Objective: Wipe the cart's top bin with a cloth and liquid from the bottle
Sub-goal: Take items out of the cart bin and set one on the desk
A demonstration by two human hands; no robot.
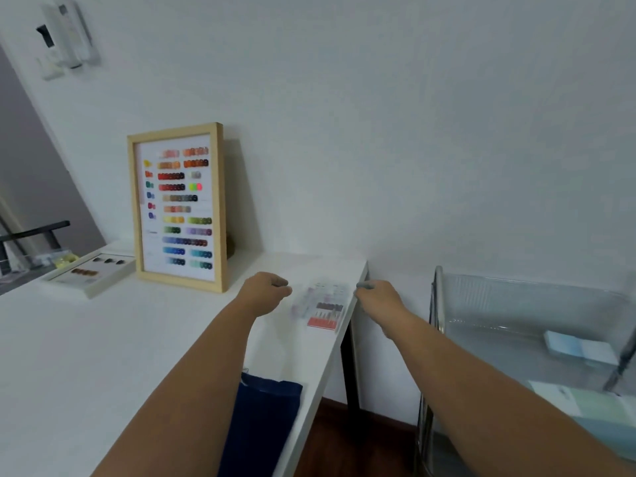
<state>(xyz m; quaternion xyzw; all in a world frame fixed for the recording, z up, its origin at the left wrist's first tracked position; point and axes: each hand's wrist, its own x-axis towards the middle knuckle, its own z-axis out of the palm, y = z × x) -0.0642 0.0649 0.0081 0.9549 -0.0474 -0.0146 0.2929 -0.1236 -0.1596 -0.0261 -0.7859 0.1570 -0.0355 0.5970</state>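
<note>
I see both arms reach forward over the white table (86, 356) in the middle of the frame. The left hand (266, 290) has its fingers curled loosely and holds nothing that I can see. The right hand (377, 297) is at the table's right edge with curled fingers; something small and grey shows at its fingertips, but the blur does not let me tell if it grips it. Between the two hands lies a clear case (321, 304) with small red and dark pieces, blurred. The dark blue cloth (261, 421) lies on the table in the lower middle, partly under my left forearm. The cart's top bin (516, 304), transparent, is at the right of the frame, with pale boxes (581, 349) inside. A framed colour chart (179, 204) leans on the wall, centre left.
</note>
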